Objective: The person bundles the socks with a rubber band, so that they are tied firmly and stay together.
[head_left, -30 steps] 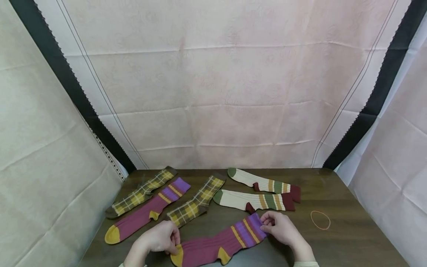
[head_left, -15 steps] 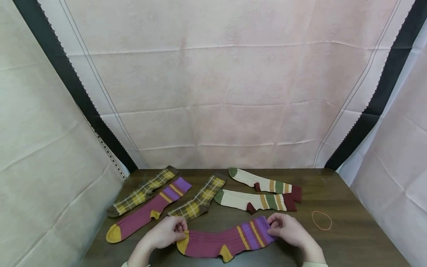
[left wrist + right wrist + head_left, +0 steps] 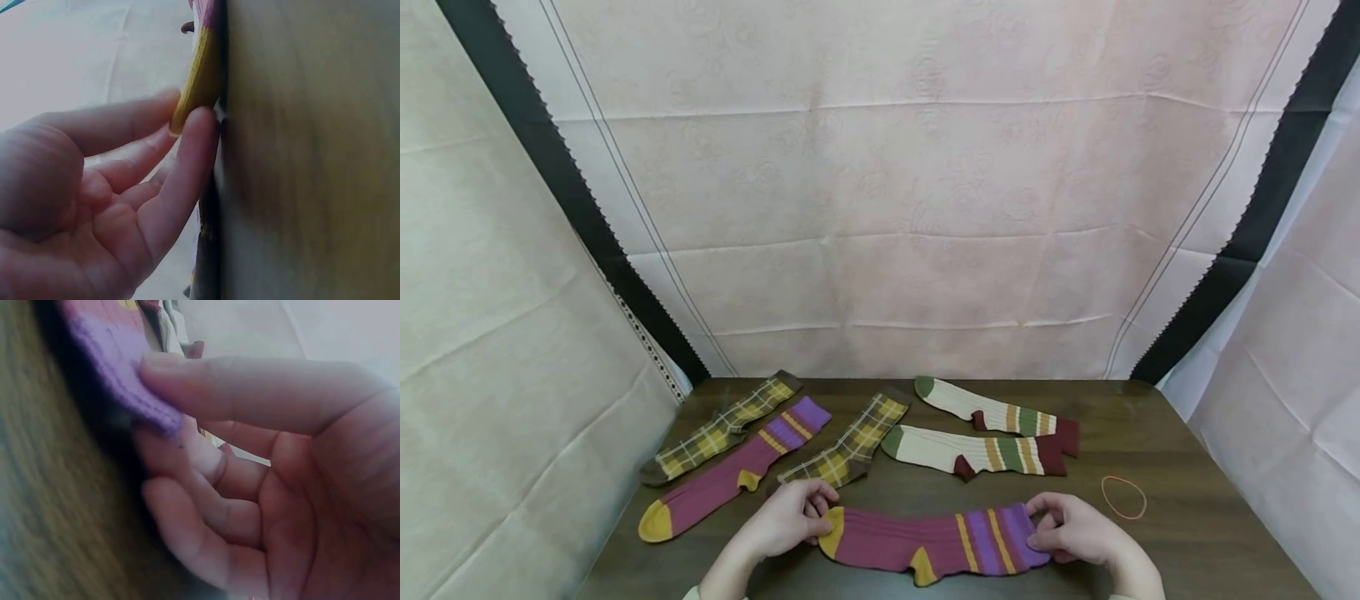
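Observation:
A maroon sock [image 3: 887,540] with yellow toe and heel and a purple-and-yellow striped cuff stretches between my hands, close over the front of the table. My left hand [image 3: 792,518] pinches its yellow toe [image 3: 203,75] between thumb and fingers. At the other end my right hand [image 3: 1078,531] pinches the purple cuff [image 3: 119,369], thumb on top and fingers beneath. A matching maroon sock [image 3: 711,498] lies slantwise at the left. Beside it are two yellow plaid socks, one at the far left [image 3: 707,442] and another [image 3: 853,446] just beyond my left hand.
Two cream socks with green toes and maroon cuffs lie at the back right, a farther one [image 3: 955,400] and a nearer one [image 3: 925,448]. A thin rubber band [image 3: 1123,497] rests on the dark wooden table [image 3: 1210,533] at the right. Pale fabric walls [image 3: 880,250] enclose the table.
Both hands have moved to the right with the maroon sock between them. The sock has swung from slanted to nearly level across the view. The other socks and the rubber band stay put.

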### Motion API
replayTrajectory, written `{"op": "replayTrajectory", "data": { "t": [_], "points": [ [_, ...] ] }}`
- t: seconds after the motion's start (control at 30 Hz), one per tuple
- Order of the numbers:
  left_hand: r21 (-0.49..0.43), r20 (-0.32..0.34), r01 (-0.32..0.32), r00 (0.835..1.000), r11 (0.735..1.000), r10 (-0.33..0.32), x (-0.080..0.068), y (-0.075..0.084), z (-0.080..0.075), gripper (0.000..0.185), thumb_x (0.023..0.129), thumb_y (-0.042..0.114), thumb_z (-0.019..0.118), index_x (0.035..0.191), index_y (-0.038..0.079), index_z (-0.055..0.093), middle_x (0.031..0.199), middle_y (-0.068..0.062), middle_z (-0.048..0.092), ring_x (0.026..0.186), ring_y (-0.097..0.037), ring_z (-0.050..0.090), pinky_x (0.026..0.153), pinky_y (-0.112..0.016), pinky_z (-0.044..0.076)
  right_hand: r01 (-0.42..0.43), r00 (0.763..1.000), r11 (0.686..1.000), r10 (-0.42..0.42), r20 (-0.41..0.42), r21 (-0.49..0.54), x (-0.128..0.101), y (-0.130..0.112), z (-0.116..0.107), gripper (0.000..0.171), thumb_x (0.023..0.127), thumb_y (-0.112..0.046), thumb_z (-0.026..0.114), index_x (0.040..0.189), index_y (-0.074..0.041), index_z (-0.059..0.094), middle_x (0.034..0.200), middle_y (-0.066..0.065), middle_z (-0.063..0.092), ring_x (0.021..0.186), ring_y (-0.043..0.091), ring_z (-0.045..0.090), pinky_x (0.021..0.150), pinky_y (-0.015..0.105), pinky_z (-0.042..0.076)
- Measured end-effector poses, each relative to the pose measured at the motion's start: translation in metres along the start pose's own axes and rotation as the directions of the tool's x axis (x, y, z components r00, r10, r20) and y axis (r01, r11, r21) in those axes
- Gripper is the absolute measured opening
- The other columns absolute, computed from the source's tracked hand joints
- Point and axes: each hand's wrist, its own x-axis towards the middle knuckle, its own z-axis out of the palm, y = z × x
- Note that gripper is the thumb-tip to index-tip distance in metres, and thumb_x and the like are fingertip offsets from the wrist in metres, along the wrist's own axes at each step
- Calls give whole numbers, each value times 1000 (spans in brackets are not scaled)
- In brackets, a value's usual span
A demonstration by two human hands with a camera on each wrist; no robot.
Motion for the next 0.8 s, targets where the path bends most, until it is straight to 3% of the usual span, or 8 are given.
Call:
{"op": "replayTrajectory", "data": {
  "t": [0.27, 0.8],
  "points": [
    [38, -8, 42, 999, 998, -42, 1, 0, -2, 28, 80, 1, 80, 105, 2, 67, 88, -11, 61, 76, -20, 58, 63, -33, 50, -25, 1000, 1000, 25, -17, 4, -1, 2, -3, 35, 88, -11, 71, 118, 3, 58, 82, 7, 65, 72, 18, 61, 57, 38, 55],
    [-25, -7, 64, 998, 998, -64, -3, -2, -1, 21, 84, 0, 75, 103, -4, 67, 83, -10, 62, 71, -20, 62, 62, -38, 58, -28, 999, 1000, 28, -15, 1, -3, 5, -4, 35, 88, -10, 73, 116, 4, 58, 83, 6, 65, 74, 18, 61, 58, 36, 54]
  ]
}}
